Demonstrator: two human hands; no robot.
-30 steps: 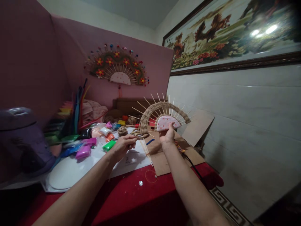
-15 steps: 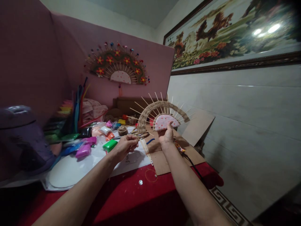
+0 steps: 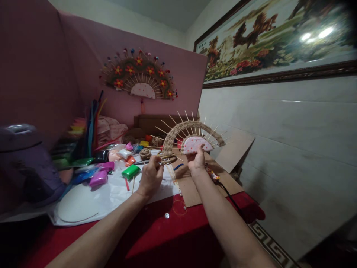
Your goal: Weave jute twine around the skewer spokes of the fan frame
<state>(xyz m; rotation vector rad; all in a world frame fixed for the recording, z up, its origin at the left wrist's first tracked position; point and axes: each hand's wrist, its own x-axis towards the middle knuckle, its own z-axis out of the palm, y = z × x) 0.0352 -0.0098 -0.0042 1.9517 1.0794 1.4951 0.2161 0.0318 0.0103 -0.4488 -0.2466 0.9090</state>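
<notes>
My right hand (image 3: 197,160) grips the half-round fan (image 3: 178,130) from below, its thumb on the pink panel with red dots (image 3: 196,145). Bare sticks radiate from the panel through a woven twine band and stick out past it. By the band's lower left end is my left hand (image 3: 152,176), closed with thumb and fingertips together. What it pinches is too small to make out. Just beyond its fingertips, partly covered, lies a brown-handled tool (image 3: 170,160). A ball of twine (image 3: 145,154) sits behind the left hand.
Bright packets, including a green packet (image 3: 131,172), cover the left of the red-clothed table (image 3: 156,238). A cardboard sheet (image 3: 192,195) lies beneath the fan, with a glue gun (image 3: 212,174) and its cord on it. A purple container (image 3: 25,163) stands far left. A finished fan (image 3: 139,76) hangs behind.
My left hand has risen and turned more upright beside the band's end, its fingers still closed. The fan stays in my right hand, almost unmoved. A red strip on the table is now uncovered.
</notes>
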